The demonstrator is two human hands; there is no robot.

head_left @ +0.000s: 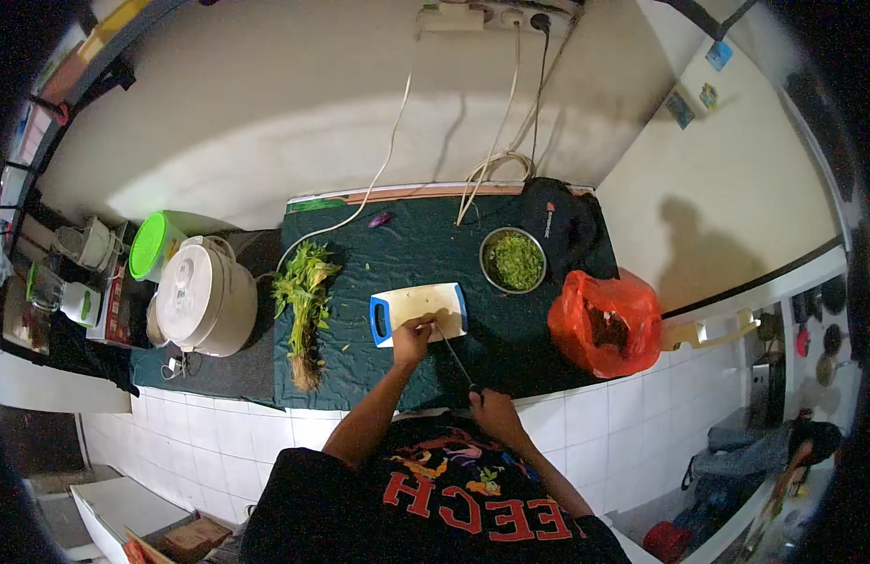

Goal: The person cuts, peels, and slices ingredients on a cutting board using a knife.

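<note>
A white cutting board with blue ends lies on the dark green cloth. My left hand is closed at the board's lower middle, pinching something too small to make out. My right hand, near the counter's front edge, is wrapped round the dark handle of a knife. The blade slants up and left, its tip over the board close to my left fingertips. Behind and right of the board, a metal bowl holds chopped greens.
Leafy greens with roots lie left of the board. A red plastic bag stands at the right, a black bag behind it. A rice cooker and a green-lidded container are far left. A purple item lies at the back.
</note>
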